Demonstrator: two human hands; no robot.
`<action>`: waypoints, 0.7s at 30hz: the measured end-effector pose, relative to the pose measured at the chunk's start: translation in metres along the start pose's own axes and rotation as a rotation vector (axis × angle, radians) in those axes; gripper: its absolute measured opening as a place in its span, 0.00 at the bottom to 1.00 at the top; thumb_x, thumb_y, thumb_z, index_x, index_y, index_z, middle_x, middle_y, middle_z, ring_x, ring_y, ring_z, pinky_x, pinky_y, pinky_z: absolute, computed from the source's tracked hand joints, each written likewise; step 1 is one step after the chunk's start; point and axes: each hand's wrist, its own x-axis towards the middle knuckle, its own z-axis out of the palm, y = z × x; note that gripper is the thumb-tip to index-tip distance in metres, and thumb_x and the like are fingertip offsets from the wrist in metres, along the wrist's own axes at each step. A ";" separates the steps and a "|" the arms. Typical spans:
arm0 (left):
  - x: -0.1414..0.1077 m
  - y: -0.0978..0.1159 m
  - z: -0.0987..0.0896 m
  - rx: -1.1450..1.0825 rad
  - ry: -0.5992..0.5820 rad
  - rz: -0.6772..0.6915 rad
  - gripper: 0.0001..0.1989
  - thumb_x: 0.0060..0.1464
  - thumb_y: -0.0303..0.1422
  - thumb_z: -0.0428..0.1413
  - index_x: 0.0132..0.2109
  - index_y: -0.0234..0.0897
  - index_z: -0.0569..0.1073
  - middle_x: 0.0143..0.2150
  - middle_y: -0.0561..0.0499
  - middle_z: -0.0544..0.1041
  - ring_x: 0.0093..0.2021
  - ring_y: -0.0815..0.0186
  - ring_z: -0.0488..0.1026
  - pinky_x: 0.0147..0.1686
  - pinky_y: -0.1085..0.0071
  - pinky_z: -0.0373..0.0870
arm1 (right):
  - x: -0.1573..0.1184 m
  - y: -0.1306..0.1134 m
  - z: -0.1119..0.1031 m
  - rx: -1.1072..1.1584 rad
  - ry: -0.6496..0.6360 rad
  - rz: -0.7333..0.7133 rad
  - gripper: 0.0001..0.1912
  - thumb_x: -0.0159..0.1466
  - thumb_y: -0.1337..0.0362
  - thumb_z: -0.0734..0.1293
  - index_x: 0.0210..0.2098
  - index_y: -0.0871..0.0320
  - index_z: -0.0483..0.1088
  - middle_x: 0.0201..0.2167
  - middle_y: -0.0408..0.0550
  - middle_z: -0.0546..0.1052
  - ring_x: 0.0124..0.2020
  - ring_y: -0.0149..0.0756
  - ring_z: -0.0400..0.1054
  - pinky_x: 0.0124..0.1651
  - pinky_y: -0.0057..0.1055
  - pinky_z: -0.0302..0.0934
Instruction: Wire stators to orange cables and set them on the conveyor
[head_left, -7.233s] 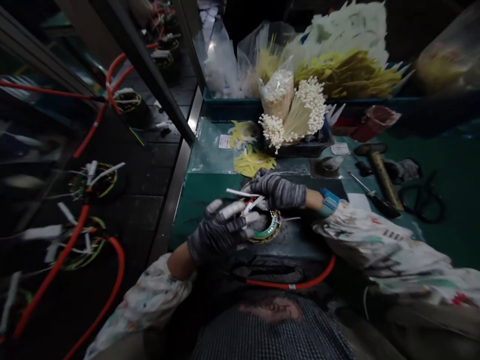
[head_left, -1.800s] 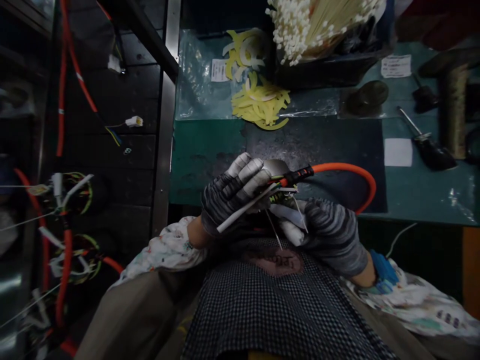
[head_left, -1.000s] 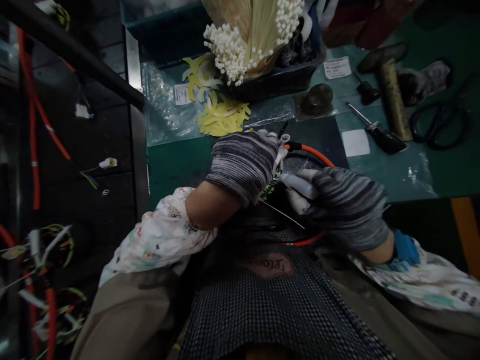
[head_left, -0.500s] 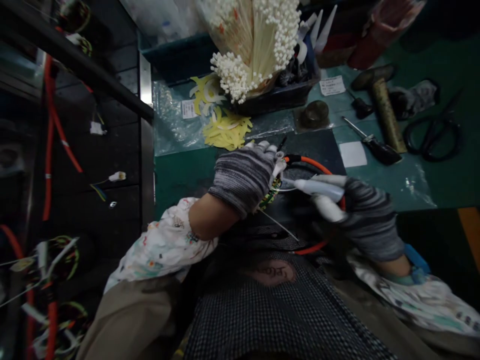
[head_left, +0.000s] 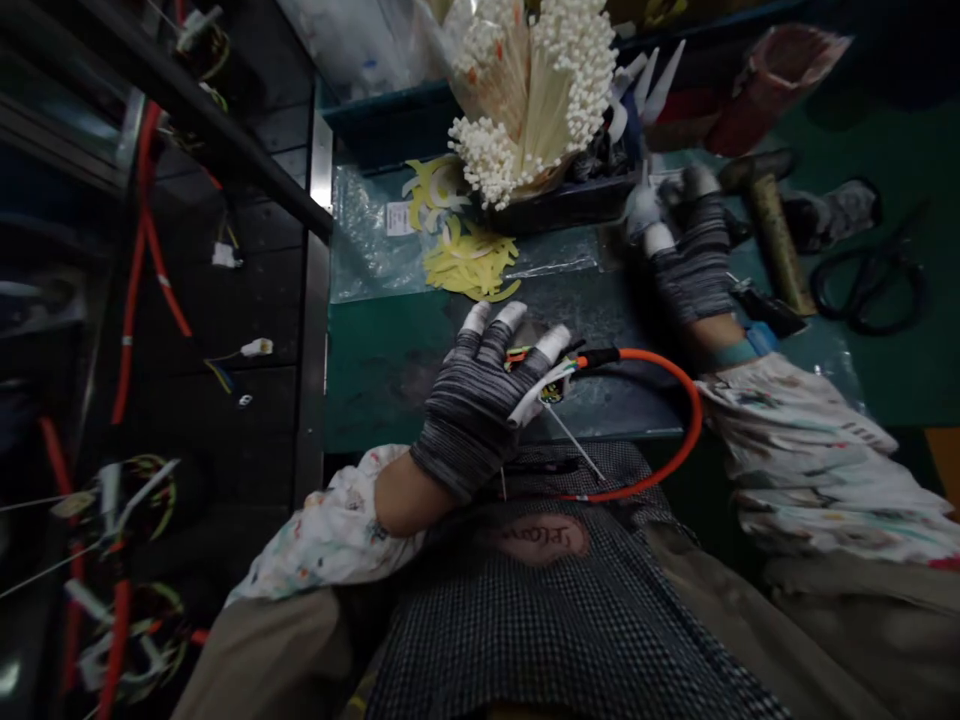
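Grey striped-knit gloved left hand pins the orange sheathed cable's wired end at the green bench edge. Matching right hand, fingers loosely curled on nothing visible, reaches beside the white-headed cable-tie bundle; fetching a tie seems underway, next calling for pinching one free.

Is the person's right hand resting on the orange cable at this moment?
No, the right hand reaches away from the orange cable, toward the far tools.

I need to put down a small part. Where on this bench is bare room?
Bare green mat lies left of the left hand, below the yellow strips. Crowded by the right hand: hammer, scissors, cable-tie tray.
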 end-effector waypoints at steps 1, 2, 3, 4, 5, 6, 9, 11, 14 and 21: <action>-0.001 0.000 0.002 -0.011 0.046 -0.009 0.27 0.70 0.37 0.62 0.73 0.46 0.71 0.69 0.41 0.75 0.73 0.47 0.71 0.76 0.41 0.67 | -0.012 -0.013 -0.010 -0.017 0.033 -0.036 0.41 0.76 0.41 0.64 0.78 0.57 0.52 0.82 0.50 0.57 0.82 0.43 0.52 0.88 0.47 0.42; -0.002 0.001 0.003 -0.022 0.084 -0.012 0.27 0.69 0.39 0.63 0.71 0.46 0.72 0.67 0.41 0.76 0.72 0.48 0.72 0.75 0.43 0.68 | -0.027 -0.028 -0.021 -0.072 0.068 -0.085 0.39 0.77 0.43 0.64 0.78 0.55 0.54 0.82 0.48 0.57 0.82 0.48 0.51 0.88 0.49 0.43; -0.002 0.001 0.004 -0.034 0.122 -0.013 0.27 0.68 0.40 0.64 0.70 0.45 0.73 0.65 0.41 0.77 0.70 0.49 0.73 0.75 0.44 0.69 | -0.046 -0.045 -0.031 -0.115 0.107 -0.096 0.32 0.79 0.44 0.60 0.77 0.47 0.59 0.79 0.43 0.63 0.79 0.53 0.58 0.85 0.54 0.50; -0.002 0.001 0.005 -0.047 0.151 -0.010 0.26 0.67 0.40 0.65 0.69 0.44 0.74 0.64 0.41 0.77 0.69 0.49 0.73 0.74 0.45 0.70 | -0.066 -0.061 -0.039 -0.129 0.084 -0.100 0.26 0.80 0.45 0.56 0.72 0.44 0.67 0.72 0.43 0.73 0.73 0.55 0.66 0.80 0.57 0.58; -0.002 0.000 0.006 -0.060 0.170 -0.006 0.26 0.67 0.40 0.65 0.68 0.44 0.74 0.64 0.40 0.76 0.68 0.49 0.73 0.73 0.46 0.71 | -0.087 -0.074 -0.044 -0.153 -0.044 -0.110 0.22 0.79 0.46 0.59 0.63 0.43 0.76 0.61 0.46 0.81 0.67 0.57 0.72 0.72 0.57 0.67; -0.003 0.000 0.008 -0.072 0.182 -0.004 0.26 0.66 0.40 0.66 0.68 0.43 0.75 0.65 0.39 0.75 0.68 0.48 0.73 0.71 0.46 0.72 | -0.108 -0.083 -0.044 -0.168 -0.183 -0.133 0.18 0.77 0.46 0.64 0.56 0.43 0.81 0.50 0.47 0.85 0.60 0.55 0.77 0.64 0.54 0.73; -0.007 0.000 0.011 -0.078 0.181 -0.030 0.28 0.65 0.41 0.66 0.69 0.46 0.74 0.69 0.38 0.71 0.68 0.44 0.71 0.68 0.44 0.74 | -0.155 -0.087 -0.024 -0.269 -0.494 -0.220 0.15 0.75 0.50 0.68 0.44 0.52 0.85 0.38 0.50 0.86 0.41 0.49 0.82 0.46 0.45 0.77; -0.010 0.000 0.013 -0.068 0.194 -0.055 0.27 0.67 0.42 0.64 0.70 0.50 0.74 0.69 0.40 0.70 0.68 0.45 0.71 0.67 0.44 0.75 | -0.172 -0.078 -0.005 -0.353 -0.516 -0.334 0.18 0.77 0.55 0.65 0.40 0.57 0.84 0.34 0.54 0.85 0.34 0.45 0.80 0.40 0.42 0.75; -0.016 0.002 0.016 -0.084 0.234 -0.070 0.24 0.69 0.44 0.63 0.68 0.52 0.76 0.68 0.42 0.71 0.68 0.48 0.71 0.67 0.46 0.76 | -0.180 -0.065 0.013 -0.354 -0.457 -0.440 0.18 0.77 0.61 0.63 0.40 0.59 0.84 0.34 0.54 0.85 0.32 0.42 0.79 0.38 0.37 0.74; -0.018 0.011 0.033 -0.070 0.320 -0.147 0.17 0.71 0.41 0.61 0.63 0.50 0.82 0.66 0.43 0.75 0.67 0.49 0.72 0.67 0.48 0.75 | -0.197 -0.058 0.032 -0.283 -0.216 -0.596 0.15 0.76 0.66 0.62 0.43 0.59 0.82 0.30 0.50 0.84 0.26 0.35 0.74 0.31 0.29 0.68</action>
